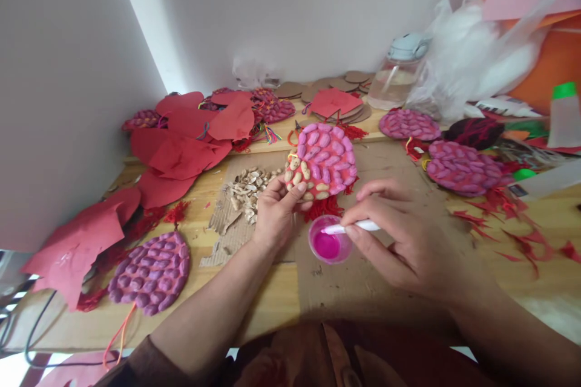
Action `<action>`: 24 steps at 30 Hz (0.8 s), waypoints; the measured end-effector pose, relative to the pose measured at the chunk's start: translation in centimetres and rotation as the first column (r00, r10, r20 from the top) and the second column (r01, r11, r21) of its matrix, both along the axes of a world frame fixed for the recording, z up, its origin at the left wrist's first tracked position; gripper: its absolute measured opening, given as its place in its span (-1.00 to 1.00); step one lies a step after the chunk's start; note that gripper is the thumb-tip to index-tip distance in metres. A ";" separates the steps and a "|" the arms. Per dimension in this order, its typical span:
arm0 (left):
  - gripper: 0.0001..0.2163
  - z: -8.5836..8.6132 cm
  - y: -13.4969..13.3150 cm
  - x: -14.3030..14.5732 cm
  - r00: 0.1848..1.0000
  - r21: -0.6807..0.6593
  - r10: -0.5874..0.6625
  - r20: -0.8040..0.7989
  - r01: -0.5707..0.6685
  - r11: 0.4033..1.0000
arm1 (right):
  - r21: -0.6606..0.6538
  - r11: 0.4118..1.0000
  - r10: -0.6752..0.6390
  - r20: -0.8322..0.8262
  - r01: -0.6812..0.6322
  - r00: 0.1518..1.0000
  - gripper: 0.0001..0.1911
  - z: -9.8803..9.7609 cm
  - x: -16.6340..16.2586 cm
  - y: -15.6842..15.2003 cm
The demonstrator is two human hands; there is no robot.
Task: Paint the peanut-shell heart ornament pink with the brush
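Centre frame, the left hand (276, 208) pinches the disc (324, 160) by its unpainted edge. It seems light, stiff and knobbly. The right hand (399, 242) has its fingers clasped round a brush (356, 227).

Both hands at near centre, each closed in a grip.

We record the left hand (276, 208) with its thumb uppermost, thumb and fingers pinched on the near-left edge of a disc (327, 157). Its forearm runs in bare from near left. The right hand (399, 236) lies knuckles up, fingertips pinched on a brush (358, 227) that points left. Its forearm enters from near right.
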State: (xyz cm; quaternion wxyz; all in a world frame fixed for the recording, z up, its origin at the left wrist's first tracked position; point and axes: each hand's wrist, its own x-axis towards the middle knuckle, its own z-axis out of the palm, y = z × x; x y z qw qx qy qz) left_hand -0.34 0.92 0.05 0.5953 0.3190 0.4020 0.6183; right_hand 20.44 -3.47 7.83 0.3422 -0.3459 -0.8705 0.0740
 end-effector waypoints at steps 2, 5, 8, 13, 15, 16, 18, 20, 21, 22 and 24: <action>-0.61 0.1 0.0 0.0 1.000 0.008 0.004 0.009 -0.004 1.000 | 0.010 1.000 -0.010 0.049 0.010 0.999 -0.93 -0.1 -0.3 -0.2; -0.62 0.3 -0.1 0.1 1.000 0.022 -0.002 0.011 0.001 1.000 | 0.049 0.998 -0.031 0.109 0.026 0.994 -0.94 -0.8 -0.6 -0.3; -0.63 0.3 -0.1 0.1 1.000 0.026 -0.015 -0.004 0.015 1.000 | 0.040 0.999 -0.022 0.173 0.015 0.985 -0.91 -1.3 -1.0 -0.3; -0.64 0.2 -0.2 0.1 1.000 0.019 -0.031 -0.003 0.031 0.999 | -0.024 1.000 0.018 0.201 -0.014 0.979 -0.90 -1.3 -1.5 -0.3; -0.64 0.2 -0.2 0.1 0.999 0.014 -0.035 0.008 0.035 0.999 | -0.030 0.999 0.019 0.201 -0.013 0.979 -0.90 -1.3 -1.5 -0.3; -0.64 0.2 -0.2 0.1 0.999 0.012 -0.036 0.014 0.036 0.999 | -0.028 1.000 0.016 0.199 -0.011 0.980 -0.90 -1.3 -1.5 -0.3; -0.64 0.2 -0.2 0.2 0.999 0.007 -0.036 0.024 0.036 0.999 | -0.020 1.000 0.010 0.198 -0.006 0.980 -0.90 -1.5 -1.5 -0.3; -0.64 0.2 -0.2 0.2 0.999 0.007 -0.036 0.031 0.036 0.999 | -0.023 1.000 0.007 0.200 -0.003 0.980 -0.89 -1.7 -1.5 -0.3; -0.64 0.2 -0.2 0.2 0.999 0.011 -0.035 0.035 0.034 0.999 | -0.031 1.000 0.007 0.202 -0.001 0.979 -0.89 -1.8 -1.5 -0.3; -0.65 0.2 -0.2 0.2 0.999 0.013 -0.036 0.039 0.035 0.999 | -0.042 0.999 0.009 0.203 0.000 0.979 -0.88 -1.9 -1.5 -0.3; -0.65 0.2 -0.2 0.2 0.998 0.019 -0.036 0.042 0.035 0.999 | -0.056 0.998 0.012 0.197 -0.001 0.980 -0.88 -2.0 -1.7 -0.4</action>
